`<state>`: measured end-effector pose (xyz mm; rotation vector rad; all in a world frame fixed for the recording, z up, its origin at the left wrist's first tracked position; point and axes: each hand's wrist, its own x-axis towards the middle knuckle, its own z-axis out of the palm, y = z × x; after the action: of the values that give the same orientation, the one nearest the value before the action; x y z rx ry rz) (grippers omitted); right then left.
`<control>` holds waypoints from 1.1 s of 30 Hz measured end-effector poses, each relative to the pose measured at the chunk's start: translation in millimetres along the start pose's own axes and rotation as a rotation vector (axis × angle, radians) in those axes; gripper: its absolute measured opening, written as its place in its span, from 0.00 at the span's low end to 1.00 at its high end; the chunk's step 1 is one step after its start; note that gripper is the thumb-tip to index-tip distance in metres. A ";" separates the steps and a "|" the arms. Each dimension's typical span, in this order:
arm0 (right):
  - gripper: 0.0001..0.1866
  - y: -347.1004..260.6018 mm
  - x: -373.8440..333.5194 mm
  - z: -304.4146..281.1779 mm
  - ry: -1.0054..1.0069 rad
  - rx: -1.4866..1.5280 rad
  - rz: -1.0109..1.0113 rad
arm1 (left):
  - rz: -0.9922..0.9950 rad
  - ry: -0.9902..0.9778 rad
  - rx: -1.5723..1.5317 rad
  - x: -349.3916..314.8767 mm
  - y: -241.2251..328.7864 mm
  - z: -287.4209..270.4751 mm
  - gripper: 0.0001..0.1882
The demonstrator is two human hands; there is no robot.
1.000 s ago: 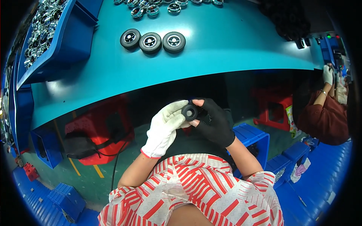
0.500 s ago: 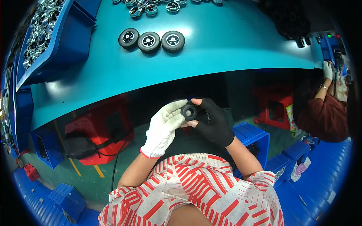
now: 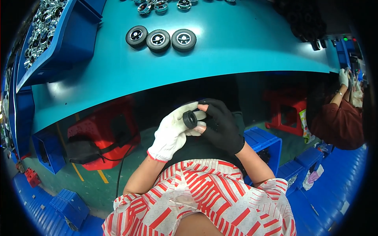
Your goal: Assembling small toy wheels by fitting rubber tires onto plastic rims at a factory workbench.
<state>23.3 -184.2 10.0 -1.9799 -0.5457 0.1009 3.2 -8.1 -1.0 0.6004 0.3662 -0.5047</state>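
Note:
A small black rubber tyre [image 3: 189, 119] is tilted on edge above my lap, its hole facing right. My left hand [image 3: 172, 131], in a white glove, is closed on it, with some gloved fingers reaching past the tyre. My right hand [image 3: 221, 126] wears a black glove with bare fingertips. Its thumb and forefinger are curved and apart beside the left fingertips, with no object visible between them. On the teal table [image 3: 244, 47] ahead, three wheels with black tyres [image 3: 158, 40] lie in a row.
Several chrome wheel hubs [image 3: 161, 6] lie at the table's far side. A blue bin of hubs [image 3: 71, 43] stands at left, dark parts [image 3: 305, 19] at far right. Red stools [image 3: 103, 129] and a blue crate [image 3: 263, 143] are below. A co-worker's gloved hand [image 3: 343, 78] shows at right.
The tyre has turned from facing me to nearly edge-on and shifted slightly left with my left hand. My right fingertips have come off it. The view has shifted slightly.

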 end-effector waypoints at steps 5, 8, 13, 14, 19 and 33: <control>0.27 -7.6 1.6 -2.8 -0.009 -0.028 -0.009 | -0.057 -0.088 0.066 3.4 3.2 -1.3 0.25; 0.28 -13.6 2.1 -3.3 -0.015 -0.051 -0.040 | -0.123 -0.192 -0.189 7.5 -3.5 -17.6 0.28; 0.28 -17.2 1.1 -2.9 -0.022 -0.055 -0.054 | -0.128 -0.310 -0.192 8.4 -4.7 -26.1 0.32; 0.28 -16.3 0.6 -2.3 -0.021 -0.050 -0.048 | -0.123 -0.334 -0.192 8.4 -3.9 -25.8 0.32; 0.29 -15.6 0.1 -2.0 -0.034 -0.056 -0.041 | -0.107 -0.332 -0.165 7.5 -6.2 -28.8 0.34; 0.28 -25.5 3.0 -3.0 -0.024 -0.080 -0.079 | -0.097 -0.484 -0.348 9.8 -9.2 -26.2 0.32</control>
<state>18.5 -176.1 34.0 -2.0344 -0.6513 0.0546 1.5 -1.8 -29.6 0.1126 0.0177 -0.6429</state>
